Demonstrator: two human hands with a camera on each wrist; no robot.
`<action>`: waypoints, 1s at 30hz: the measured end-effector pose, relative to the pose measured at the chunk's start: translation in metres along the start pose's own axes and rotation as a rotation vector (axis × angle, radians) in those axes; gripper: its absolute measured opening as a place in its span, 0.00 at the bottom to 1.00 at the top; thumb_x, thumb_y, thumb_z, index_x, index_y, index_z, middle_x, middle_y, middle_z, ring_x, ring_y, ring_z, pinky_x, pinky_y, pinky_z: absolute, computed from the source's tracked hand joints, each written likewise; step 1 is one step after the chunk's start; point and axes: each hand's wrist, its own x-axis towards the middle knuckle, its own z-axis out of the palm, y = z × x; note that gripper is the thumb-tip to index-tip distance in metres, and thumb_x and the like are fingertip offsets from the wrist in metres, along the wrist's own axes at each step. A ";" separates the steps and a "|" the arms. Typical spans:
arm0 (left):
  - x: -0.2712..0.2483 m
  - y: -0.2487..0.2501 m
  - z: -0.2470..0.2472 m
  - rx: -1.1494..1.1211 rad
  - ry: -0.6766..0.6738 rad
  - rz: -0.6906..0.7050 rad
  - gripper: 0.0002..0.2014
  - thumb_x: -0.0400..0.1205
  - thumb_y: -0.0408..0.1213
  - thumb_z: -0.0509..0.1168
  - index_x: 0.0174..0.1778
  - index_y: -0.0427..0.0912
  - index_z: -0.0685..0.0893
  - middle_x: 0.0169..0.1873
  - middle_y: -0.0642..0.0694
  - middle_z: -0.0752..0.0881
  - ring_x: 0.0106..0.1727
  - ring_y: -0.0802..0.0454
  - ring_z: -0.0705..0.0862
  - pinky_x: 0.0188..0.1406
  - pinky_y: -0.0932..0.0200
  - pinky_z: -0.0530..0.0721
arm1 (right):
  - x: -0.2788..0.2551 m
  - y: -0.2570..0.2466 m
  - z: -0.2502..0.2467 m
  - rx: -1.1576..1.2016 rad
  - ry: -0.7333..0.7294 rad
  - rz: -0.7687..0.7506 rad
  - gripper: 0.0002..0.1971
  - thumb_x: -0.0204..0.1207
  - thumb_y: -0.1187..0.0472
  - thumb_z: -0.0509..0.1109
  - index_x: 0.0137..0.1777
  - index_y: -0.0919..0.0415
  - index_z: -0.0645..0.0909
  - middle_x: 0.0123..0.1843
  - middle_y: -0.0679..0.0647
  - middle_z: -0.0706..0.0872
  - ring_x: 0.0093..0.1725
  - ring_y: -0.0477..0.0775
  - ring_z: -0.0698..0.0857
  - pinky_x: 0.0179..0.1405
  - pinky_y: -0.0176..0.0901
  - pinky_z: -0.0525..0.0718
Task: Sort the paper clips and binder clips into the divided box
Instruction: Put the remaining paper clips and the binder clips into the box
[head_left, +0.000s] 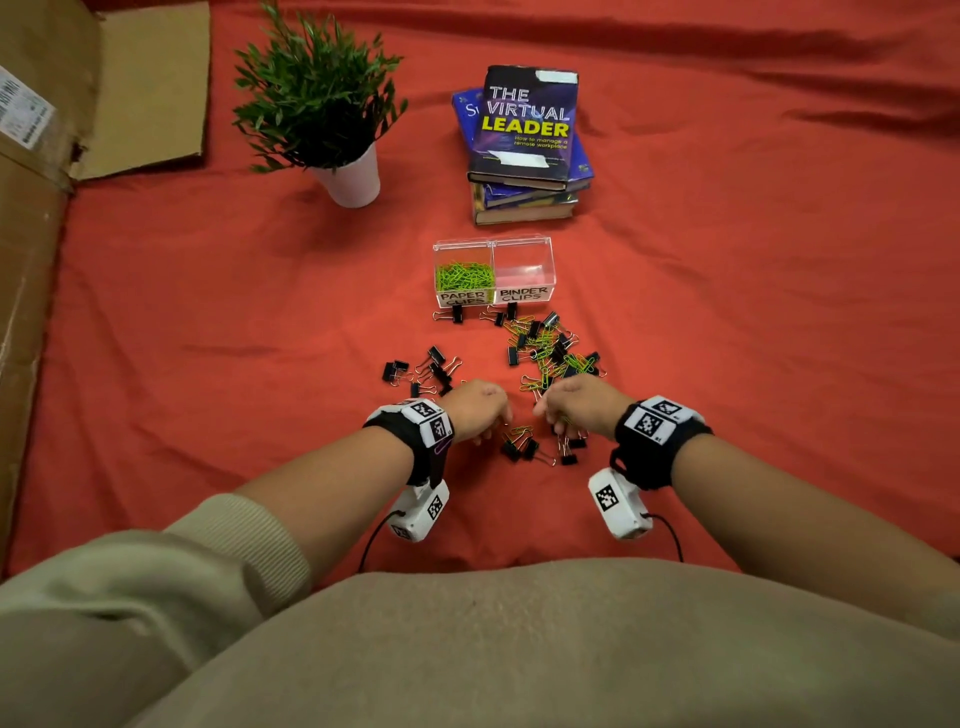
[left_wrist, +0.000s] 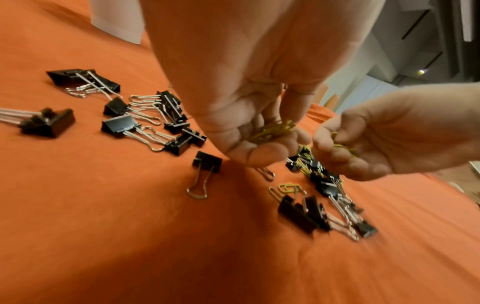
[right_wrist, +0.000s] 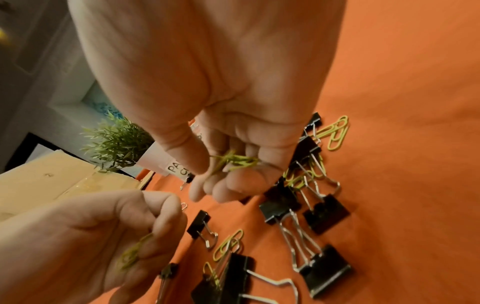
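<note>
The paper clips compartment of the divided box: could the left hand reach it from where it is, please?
Probably yes. The left hand, holding green paper clips, faces open red cloth up to the lidless paper clips compartment; only loose binder clips lie between, low enough to pass over.

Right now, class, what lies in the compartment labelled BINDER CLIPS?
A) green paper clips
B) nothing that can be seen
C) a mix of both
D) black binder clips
B: the BINDER CLIPS compartment shows nothing through its clear walls, while the green paper clips fill its neighbour.

Matt red cloth (head_left: 727, 312) lies wrinkled; the divided box (head_left: 524, 260) is clear glossy plastic; binder clips (left_wrist: 118, 125) are black with shiny metal wire handles; paper clips (head_left: 462, 275) look smoothly green-coated.
</note>
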 end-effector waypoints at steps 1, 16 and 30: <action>0.000 -0.001 0.003 0.088 0.024 0.005 0.12 0.82 0.36 0.55 0.32 0.44 0.79 0.25 0.47 0.75 0.25 0.51 0.74 0.23 0.63 0.72 | 0.002 0.000 0.002 0.011 0.011 0.017 0.11 0.77 0.65 0.61 0.37 0.61 0.84 0.30 0.54 0.81 0.26 0.49 0.78 0.23 0.38 0.76; 0.000 -0.024 0.006 0.731 0.029 0.245 0.16 0.76 0.50 0.70 0.49 0.43 0.76 0.45 0.43 0.86 0.47 0.41 0.85 0.41 0.53 0.79 | 0.008 0.004 0.033 -0.723 0.065 -0.252 0.06 0.72 0.64 0.69 0.48 0.63 0.82 0.50 0.58 0.84 0.49 0.59 0.83 0.48 0.49 0.81; 0.007 -0.015 0.011 1.023 -0.033 0.356 0.11 0.82 0.40 0.62 0.56 0.37 0.77 0.58 0.37 0.81 0.58 0.35 0.83 0.53 0.46 0.80 | -0.006 0.002 -0.032 0.117 0.066 -0.042 0.04 0.79 0.67 0.66 0.44 0.60 0.81 0.35 0.53 0.83 0.33 0.51 0.80 0.35 0.39 0.81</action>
